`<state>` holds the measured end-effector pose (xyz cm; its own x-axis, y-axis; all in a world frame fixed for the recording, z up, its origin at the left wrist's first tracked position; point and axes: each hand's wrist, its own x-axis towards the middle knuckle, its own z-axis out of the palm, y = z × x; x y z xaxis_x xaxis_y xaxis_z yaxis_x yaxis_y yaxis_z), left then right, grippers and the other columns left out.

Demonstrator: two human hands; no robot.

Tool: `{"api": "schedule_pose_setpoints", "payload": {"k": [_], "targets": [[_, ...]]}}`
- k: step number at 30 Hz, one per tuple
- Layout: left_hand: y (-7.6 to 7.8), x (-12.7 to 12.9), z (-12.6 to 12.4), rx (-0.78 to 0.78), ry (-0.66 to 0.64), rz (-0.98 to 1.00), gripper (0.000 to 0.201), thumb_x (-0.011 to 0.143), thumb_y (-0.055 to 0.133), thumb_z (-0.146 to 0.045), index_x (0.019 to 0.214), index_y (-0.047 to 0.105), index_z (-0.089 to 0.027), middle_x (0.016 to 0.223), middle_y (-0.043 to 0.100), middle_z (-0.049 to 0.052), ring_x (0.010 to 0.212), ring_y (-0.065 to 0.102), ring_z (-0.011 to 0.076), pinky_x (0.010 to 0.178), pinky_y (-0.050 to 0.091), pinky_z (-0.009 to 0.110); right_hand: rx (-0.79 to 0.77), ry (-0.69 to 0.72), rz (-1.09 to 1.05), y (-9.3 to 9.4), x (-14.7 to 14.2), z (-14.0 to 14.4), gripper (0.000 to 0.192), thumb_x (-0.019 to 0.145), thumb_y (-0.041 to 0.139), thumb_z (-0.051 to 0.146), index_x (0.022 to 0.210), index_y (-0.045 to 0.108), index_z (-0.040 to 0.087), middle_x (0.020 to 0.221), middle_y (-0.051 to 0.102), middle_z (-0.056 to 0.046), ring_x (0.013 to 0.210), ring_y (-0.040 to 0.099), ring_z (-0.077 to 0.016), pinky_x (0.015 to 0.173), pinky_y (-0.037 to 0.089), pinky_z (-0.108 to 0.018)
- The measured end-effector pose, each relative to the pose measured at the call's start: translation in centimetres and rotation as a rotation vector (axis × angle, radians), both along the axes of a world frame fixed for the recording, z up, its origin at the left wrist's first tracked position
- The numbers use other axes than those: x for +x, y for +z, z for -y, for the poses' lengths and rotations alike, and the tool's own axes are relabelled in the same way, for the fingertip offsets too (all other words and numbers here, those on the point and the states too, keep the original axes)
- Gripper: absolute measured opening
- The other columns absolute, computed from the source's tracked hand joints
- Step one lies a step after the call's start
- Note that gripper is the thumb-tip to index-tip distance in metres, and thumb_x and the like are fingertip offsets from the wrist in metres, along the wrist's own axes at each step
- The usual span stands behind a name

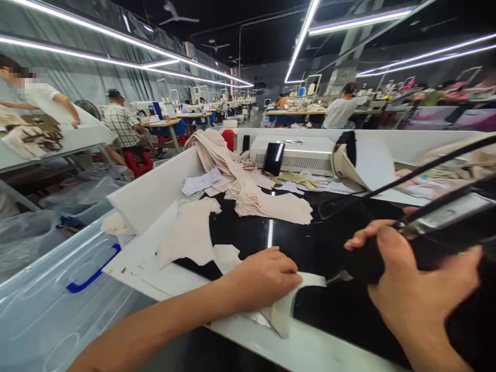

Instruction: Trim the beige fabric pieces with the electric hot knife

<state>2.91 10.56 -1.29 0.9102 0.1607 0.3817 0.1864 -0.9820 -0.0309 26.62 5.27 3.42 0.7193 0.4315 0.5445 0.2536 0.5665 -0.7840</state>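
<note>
Closest in, the right hand [418, 289] is wrapped tight around a bulky black tool [437, 232] whose tip meets a thin pale fabric piece [289, 305] on the glossy black table [248, 232], while the left hand [267, 276], fingers loosely curled, presses that soft, curved-edged piece flat near the front edge.

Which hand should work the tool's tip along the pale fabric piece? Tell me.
Probably the right hand: it already grips the black tool, tip close to the pale fabric piece. The left hand lies flat on that fabric, pinning it.
</note>
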Motion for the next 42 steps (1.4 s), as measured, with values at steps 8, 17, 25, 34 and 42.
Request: {"api": "schedule_pose_setpoints", "payload": {"k": [8, 17, 25, 34, 42], "targets": [[-0.6, -0.9, 0.1, -0.064, 0.001, 0.097, 0.017, 0.121, 0.068, -0.015, 0.128, 0.083, -0.017, 0.122, 0.081, 0.008, 0.110, 0.079, 0.0200, 0.134, 0.057, 0.046, 0.044, 0.078, 0.046, 1.5, -2.3, 1.0, 0.056, 0.091, 0.104, 0.057, 0.122, 0.067, 0.028, 0.084, 0.076, 0.009, 0.058, 0.070, -0.0160, 0.061, 0.065, -0.033], [-0.4, -1.2, 0.2, -0.089, 0.003, 0.084, 0.020, 0.120, 0.069, -0.014, 0.134, 0.083, -0.019, 0.126, 0.083, 0.008, 0.110, 0.079, 0.0193, 0.135, 0.058, 0.049, 0.065, 0.087, 0.060, 1.5, -2.3, 1.0, 0.054, 0.093, 0.105, 0.056, 0.121, 0.068, 0.027, 0.083, 0.077, 0.009, 0.057, 0.071, -0.0158, 0.061, 0.065, -0.033], [0.3, -1.4, 0.1, -0.105, -0.017, 0.048, 0.026, 0.118, 0.067, -0.007, 0.134, 0.082, -0.020, 0.125, 0.083, 0.008, 0.113, 0.080, 0.0206, 0.138, 0.054, 0.051, 0.053, 0.077, 0.075, 1.6, -2.6, 1.3, 0.052, 0.094, 0.104, 0.058, 0.107, 0.063, 0.028, 0.083, 0.077, 0.008, 0.058, 0.071, -0.0160, 0.060, 0.065, -0.033], [1.2, -1.4, 0.4, -0.089, 0.019, -0.038, 0.041, 0.115, 0.065, -0.002, 0.147, 0.079, -0.023, 0.125, 0.081, 0.007, 0.115, 0.081, 0.0228, 0.136, 0.056, 0.057, 0.055, 0.072, 0.054, 1.6, -3.1, 1.5, 0.053, 0.091, 0.105, 0.058, 0.105, 0.063, 0.028, 0.083, 0.076, 0.007, 0.057, 0.070, -0.0158, 0.057, 0.065, -0.032], [1.3, -1.4, 0.5, -0.093, 0.025, -0.047, 0.039, 0.114, 0.065, -0.001, 0.143, 0.078, -0.023, 0.123, 0.079, 0.005, 0.115, 0.080, 0.0225, 0.136, 0.056, 0.056, 0.068, 0.084, 0.011, 1.9, -3.5, 0.8, 0.046, 0.091, 0.105, 0.050, 0.105, 0.066, 0.029, 0.083, 0.076, 0.005, 0.057, 0.069, -0.0172, 0.056, 0.066, -0.034]]}}
